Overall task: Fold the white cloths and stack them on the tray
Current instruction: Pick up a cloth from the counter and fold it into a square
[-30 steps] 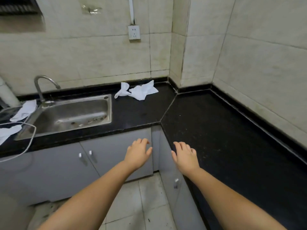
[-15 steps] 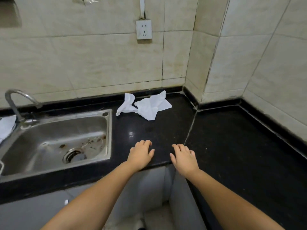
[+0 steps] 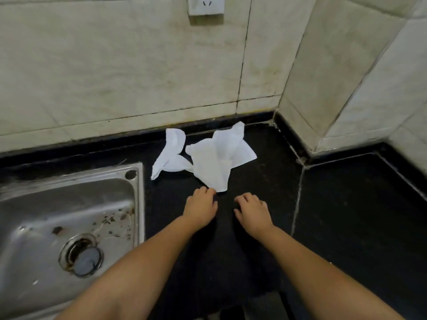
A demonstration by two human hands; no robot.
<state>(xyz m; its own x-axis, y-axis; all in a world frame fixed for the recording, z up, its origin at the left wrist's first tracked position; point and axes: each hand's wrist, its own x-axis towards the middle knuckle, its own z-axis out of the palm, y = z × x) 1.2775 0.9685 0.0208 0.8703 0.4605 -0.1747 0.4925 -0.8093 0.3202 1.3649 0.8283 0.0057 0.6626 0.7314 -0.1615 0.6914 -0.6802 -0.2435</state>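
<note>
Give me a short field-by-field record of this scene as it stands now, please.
cloths: two crumpled white cloths on the black counter, near the wall
left hand: fingertips at the near corner of the larger cloth; grip unclear
right hand: over the counter, holding nothing
sink: steel, left of the cloths
tray: not in view
folding: not started

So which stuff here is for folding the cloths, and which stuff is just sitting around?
For the job:
- two crumpled white cloths on the black counter
- left hand, fingertips at the nearer cloth's corner
- right hand, holding nothing
No tray is in view.

Just there:
- steel sink with its drain
- wall socket
- tiled wall
</note>
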